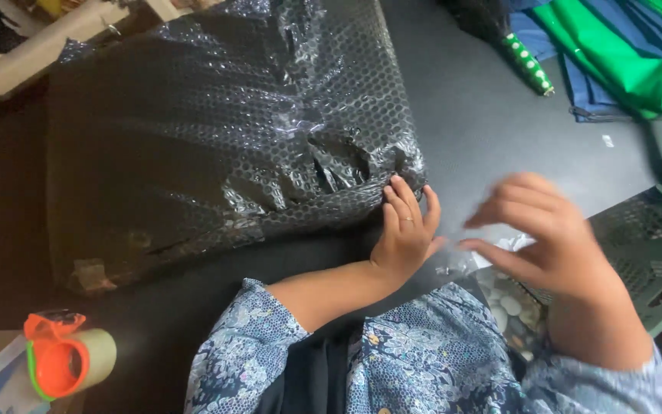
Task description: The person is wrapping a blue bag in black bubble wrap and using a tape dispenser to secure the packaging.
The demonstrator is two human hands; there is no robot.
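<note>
Dark grey table (484,115) carrying a big parcel wrapped in black bubble wrap (224,130), with two hands at its near right corner.

Left hand (406,230) rests with its fingers (401,201) lying together against the parcel's near right corner, touching the crumpled wrap without gripping it; a ring shows on one finger. Right hand (545,230) hovers just right of it, blurred, fingers spread apart and holding nothing, above a clear bag of pale round pieces (509,303) near the lap. Both sleeves are blue with a flower print. An orange tape dispenser (59,360) with a roll of brown tape lies at the near left, well apart from the hands. Green and blue cloth bags (622,54) lie at the far right, and a dark mesh crate (649,253) sits at the right edge.
</note>
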